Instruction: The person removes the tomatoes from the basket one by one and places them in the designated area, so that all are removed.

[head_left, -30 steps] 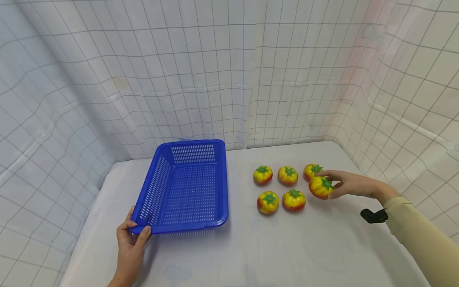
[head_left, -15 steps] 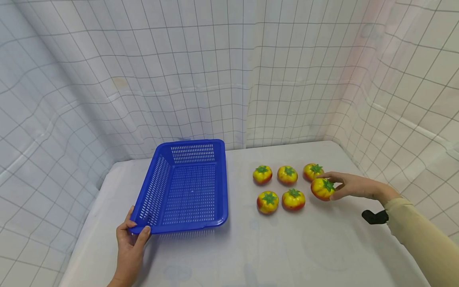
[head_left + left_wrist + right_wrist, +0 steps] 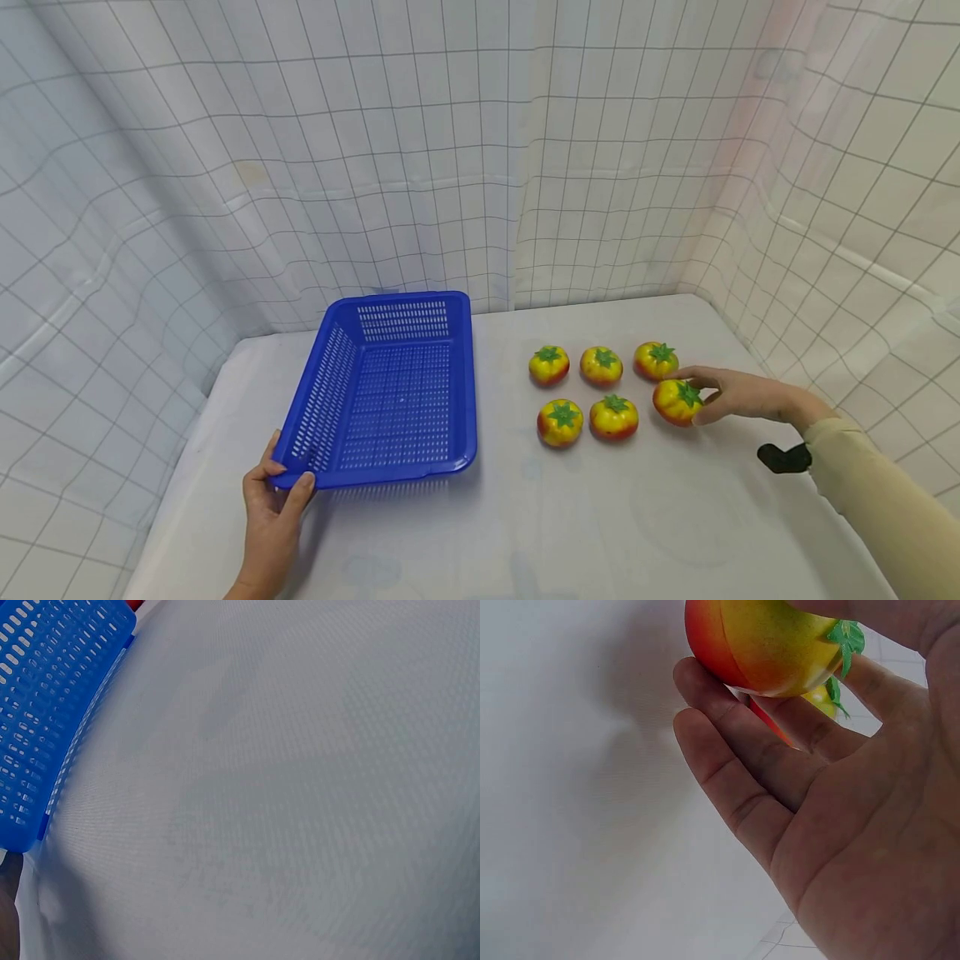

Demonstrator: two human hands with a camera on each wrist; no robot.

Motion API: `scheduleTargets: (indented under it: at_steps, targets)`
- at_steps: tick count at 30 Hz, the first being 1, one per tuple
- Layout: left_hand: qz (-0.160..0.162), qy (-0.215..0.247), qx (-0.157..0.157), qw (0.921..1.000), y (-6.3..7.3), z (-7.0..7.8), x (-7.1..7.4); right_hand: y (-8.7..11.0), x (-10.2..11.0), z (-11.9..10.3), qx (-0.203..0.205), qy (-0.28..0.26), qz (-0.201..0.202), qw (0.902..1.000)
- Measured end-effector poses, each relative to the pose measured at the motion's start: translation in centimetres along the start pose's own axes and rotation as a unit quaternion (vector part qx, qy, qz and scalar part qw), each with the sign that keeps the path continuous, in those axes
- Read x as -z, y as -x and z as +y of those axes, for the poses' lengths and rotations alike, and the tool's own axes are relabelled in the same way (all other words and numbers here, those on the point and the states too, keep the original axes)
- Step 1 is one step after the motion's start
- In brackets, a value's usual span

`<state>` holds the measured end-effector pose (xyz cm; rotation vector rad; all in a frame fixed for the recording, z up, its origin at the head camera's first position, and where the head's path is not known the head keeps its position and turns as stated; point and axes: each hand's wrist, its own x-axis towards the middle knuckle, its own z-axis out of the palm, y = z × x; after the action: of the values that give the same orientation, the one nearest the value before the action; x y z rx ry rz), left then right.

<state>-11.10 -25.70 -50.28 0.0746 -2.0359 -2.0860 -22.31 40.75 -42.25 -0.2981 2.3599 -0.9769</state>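
My left hand (image 3: 272, 521) holds the near-left corner of a blue plastic basket (image 3: 463, 400), thumb over the rim. The basket has slotted walls, and no contents show in it. At the right, my right hand (image 3: 738, 395) pinches a yellow-and-red tomato (image 3: 677, 403) with a green star-shaped top between thumb and fingers. In the right wrist view this tomato (image 3: 769, 645) sits at the fingertips, with a shadow on the cloth beside it; whether it touches the cloth I cannot tell. Just behind it lies another tomato (image 3: 655, 360).
More tomatoes lie left of the held one: a front pair (image 3: 560, 425) and a back pair (image 3: 549, 367), in rough rows. White cloth covers the table (image 3: 525, 533). A white grid-patterned curtain (image 3: 480, 167) hangs around the back and sides.
My right hand has moved slightly down and to the right with the tomato, toward the table's near side. The left hand and the basket stay where they were.
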Motion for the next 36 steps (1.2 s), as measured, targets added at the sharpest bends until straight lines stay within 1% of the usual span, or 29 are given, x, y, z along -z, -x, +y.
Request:
scheduleTargets:
  at_steps: [10, 17, 24, 36]
  targets:
    - [0.002, 0.001, -0.004, 1.0000, 0.0, 0.1, -0.1, -0.1, -0.4, 0.6, -0.010, 0.001, -0.003, 0.9999]
    - [0.002, -0.008, 0.003, 1.0000, 0.1, 0.2, 0.0, -0.2, -0.5, 0.9, -0.010, -0.003, -0.006, 0.9999]
    - [0.002, -0.011, 0.004, 0.9999, 0.1, 0.2, 0.0, -0.4, -0.6, 1.2, -0.008, 0.000, -0.010, 0.9999]
    - [0.002, -0.003, -0.002, 1.0000, 0.2, 0.2, -0.1, -0.6, -0.7, 1.4, -0.015, -0.002, -0.014, 0.9998]
